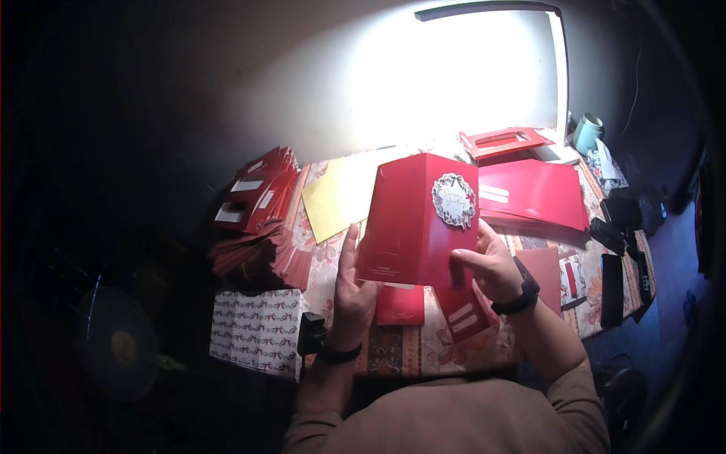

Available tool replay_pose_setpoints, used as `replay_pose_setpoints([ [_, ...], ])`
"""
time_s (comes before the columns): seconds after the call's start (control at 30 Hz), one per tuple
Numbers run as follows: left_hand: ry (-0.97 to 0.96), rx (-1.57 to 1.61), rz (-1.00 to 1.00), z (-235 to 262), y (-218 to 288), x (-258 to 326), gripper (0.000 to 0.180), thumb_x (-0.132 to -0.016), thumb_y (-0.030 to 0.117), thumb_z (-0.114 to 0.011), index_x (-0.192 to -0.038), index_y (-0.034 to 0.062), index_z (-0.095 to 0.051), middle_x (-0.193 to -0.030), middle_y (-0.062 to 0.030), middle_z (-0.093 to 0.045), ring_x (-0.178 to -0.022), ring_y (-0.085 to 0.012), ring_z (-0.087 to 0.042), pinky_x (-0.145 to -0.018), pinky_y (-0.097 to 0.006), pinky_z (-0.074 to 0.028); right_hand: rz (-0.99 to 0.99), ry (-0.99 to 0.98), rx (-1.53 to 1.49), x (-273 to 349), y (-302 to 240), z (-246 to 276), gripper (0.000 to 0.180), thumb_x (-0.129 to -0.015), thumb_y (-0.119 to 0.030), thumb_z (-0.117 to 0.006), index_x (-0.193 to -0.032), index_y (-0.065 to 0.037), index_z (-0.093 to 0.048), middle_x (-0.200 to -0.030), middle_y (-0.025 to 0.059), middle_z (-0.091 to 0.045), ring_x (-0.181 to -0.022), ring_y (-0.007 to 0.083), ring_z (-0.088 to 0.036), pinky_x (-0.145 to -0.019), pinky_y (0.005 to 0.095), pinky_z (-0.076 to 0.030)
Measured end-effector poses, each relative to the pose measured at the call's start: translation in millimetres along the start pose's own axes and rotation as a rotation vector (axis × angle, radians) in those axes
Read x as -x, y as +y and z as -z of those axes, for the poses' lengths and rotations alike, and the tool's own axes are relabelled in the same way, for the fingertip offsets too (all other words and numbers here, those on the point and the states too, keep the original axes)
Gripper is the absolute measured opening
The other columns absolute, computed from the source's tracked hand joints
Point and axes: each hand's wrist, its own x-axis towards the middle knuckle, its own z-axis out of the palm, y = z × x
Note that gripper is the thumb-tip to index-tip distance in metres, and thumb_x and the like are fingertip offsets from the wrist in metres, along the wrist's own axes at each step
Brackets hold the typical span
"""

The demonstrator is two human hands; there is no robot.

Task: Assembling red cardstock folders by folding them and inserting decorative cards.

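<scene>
Above the near middle of the table (393,356), an open red greeting card (420,219) is held upright, grasped by the left hand (354,284) and pinched by the right hand (491,265).

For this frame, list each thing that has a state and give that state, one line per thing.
red greeting card: opened flat, held up off the table
left hand: fingers behind the card's left edge, gripping it
right hand: pinching the card's lower right part
red envelope stack: piled, leaning at the table's left
yellow envelope: lying flat
red folder: closed, flat
desk lamp: switched on
</scene>
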Motion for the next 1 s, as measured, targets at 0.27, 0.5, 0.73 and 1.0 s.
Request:
replay_pose_setpoints([
  [0.27,-0.031,0.518,0.342,10.3,-5.6,7.9,0.073,-0.081,0.004,-0.058,-0.142,0.0040,-0.019,-0.136,-0.0155,-0.038,-0.125,-0.0229,-0.041,-0.106,-0.040,-0.033,0.013,-0.026,0.252,-0.5,-2.2,16.8,0.069,-0.078,0.007,-0.063,-0.137,0.001,-0.026,-0.124,0.0121,-0.052,-0.109,0.0163,-0.054,-0.093,0.0307,-0.045],
  [0.5,0.053,0.377,0.414,7.1,-22.3,-2.1,0.039,-0.088,0.001,-0.052,-0.126,0.0017,-0.044,-0.119,-0.0111,-0.056,-0.108,-0.0208,-0.056,-0.096,-0.036,-0.045,0.097,0.064,0.446,-1.5,8.3,22.9,0.077,-0.076,0.006,-0.063,-0.140,-0.001,-0.021,-0.118,0.0139,-0.051,-0.106,0.0177,-0.055,-0.090,0.0298,-0.047],
  [0.73,0.065,0.395,0.420,13.2,-40.0,-5.0,0.034,-0.087,-0.001,-0.051,-0.121,0.0009,-0.048,-0.116,-0.0121,-0.058,-0.106,-0.0215,-0.058,-0.095,-0.036,-0.046,0.091,0.070,0.524,0.4,13.6,26.8,0.066,-0.077,0.006,-0.062,-0.135,-0.004,-0.031,-0.116,0.0106,-0.041,-0.097,0.0164,-0.059,-0.082,0.0270,-0.050],
  [1.0,0.080,0.411,0.327,9.3,-19.0,-24.0,0.041,-0.086,-0.003,-0.051,-0.126,0.0015,-0.045,-0.121,-0.0115,-0.056,-0.110,-0.0215,-0.055,-0.098,-0.036,-0.043,0.154,0.072,0.424,-2.2,15.0,23.9,0.061,-0.080,0.001,-0.064,-0.133,-0.003,-0.035,-0.111,0.0088,-0.055,-0.096,0.0119,-0.056,-0.076,0.0224,-0.046],
])
